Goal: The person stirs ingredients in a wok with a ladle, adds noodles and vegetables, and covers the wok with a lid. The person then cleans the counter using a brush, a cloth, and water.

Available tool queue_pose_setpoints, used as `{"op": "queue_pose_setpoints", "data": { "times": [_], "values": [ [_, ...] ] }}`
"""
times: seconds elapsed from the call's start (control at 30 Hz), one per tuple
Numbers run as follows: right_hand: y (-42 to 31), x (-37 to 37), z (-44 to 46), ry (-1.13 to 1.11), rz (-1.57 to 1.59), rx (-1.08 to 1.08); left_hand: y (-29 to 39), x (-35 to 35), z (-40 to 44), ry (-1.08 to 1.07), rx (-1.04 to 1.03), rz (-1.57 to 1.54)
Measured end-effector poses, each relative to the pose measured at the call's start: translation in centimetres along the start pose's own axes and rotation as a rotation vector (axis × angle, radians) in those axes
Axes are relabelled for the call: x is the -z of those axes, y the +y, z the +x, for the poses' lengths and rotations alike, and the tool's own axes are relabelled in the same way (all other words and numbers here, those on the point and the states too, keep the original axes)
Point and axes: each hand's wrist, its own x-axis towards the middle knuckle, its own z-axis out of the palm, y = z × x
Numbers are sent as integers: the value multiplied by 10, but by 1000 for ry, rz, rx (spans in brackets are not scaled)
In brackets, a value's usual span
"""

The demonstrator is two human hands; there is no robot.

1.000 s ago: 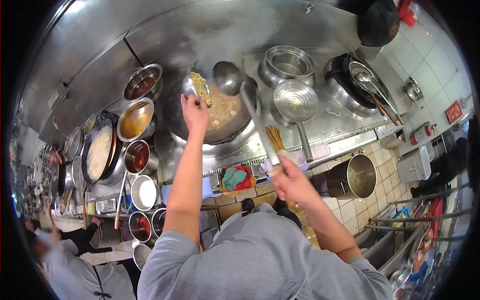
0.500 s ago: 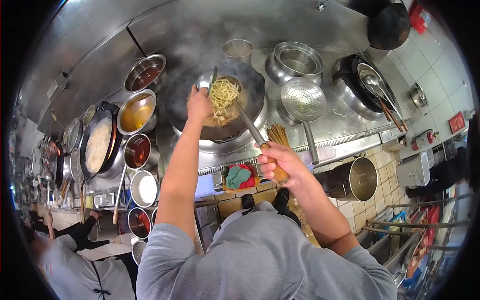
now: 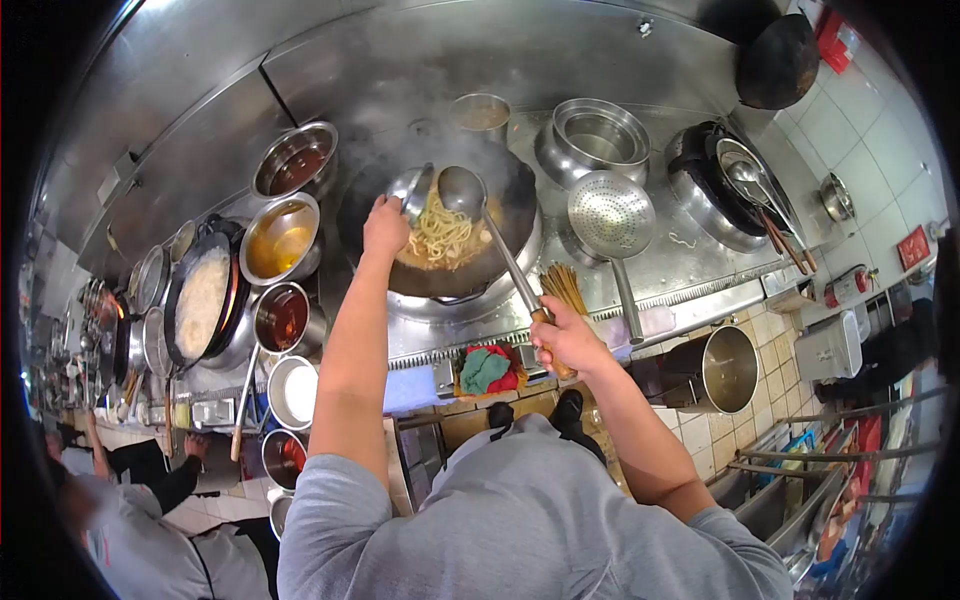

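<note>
Steam rises from a large dark wok (image 3: 360, 215) on the stove in front of me. Thick pale noodles (image 3: 440, 235) lie in brown liquid in it. Over the wok's left part, my left hand (image 3: 386, 225) is closed on the edge of a shiny metal bowl (image 3: 404, 188), tipped on its side beside the noodles. My right hand (image 3: 572, 335) is wrapped round the wooden handle of a long ladle (image 3: 512, 265). The ladle's round head sits at the far side of the noodles, its inside showing grey metal.
A perforated strainer (image 3: 611, 212) and a steel pot (image 3: 598, 140) stand right of the wok. A bamboo brush (image 3: 565, 288) and cloths (image 3: 488, 370) lie at the front edge. Bowls of liquid (image 3: 280, 240) and another wok (image 3: 205, 300) are left. A co-worker (image 3: 150, 540) stands lower left.
The ladle's head held noodles before; now they lie lower in the wok and the head sits above them. My right hand has moved slightly rightward. My left hand still grips the metal bowl.
</note>
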Motion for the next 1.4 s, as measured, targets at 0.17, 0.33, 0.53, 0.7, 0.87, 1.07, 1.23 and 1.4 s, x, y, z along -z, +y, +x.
{"op": "queue_pose_setpoints", "data": {
  "times": [0.17,0.33,0.53,0.7,0.87,1.07,1.23,1.4],
  "values": [
    [-7,47,-40,198,-202,107,12,35,0,250,-48,-10],
    [43,140,-80,750,-839,406,41,65,-8,147,122,-615],
    [120,194,-83,860,-1146,-80,121,44,-29,-296,289,-1523],
    [137,174,-86,874,-890,-65,263,0,-92,-739,89,-1452],
    [184,158,-165,965,-517,-117,373,-69,-239,-1211,-102,-1272],
    [462,162,-299,746,-523,-467,414,-136,-473,-1772,8,-836],
    [530,68,-425,1266,6,-587,407,-146,-611,-1999,129,-516],
    [529,46,-466,1297,846,-427,466,-109,-677,-2189,-70,-435]
  ]
}}
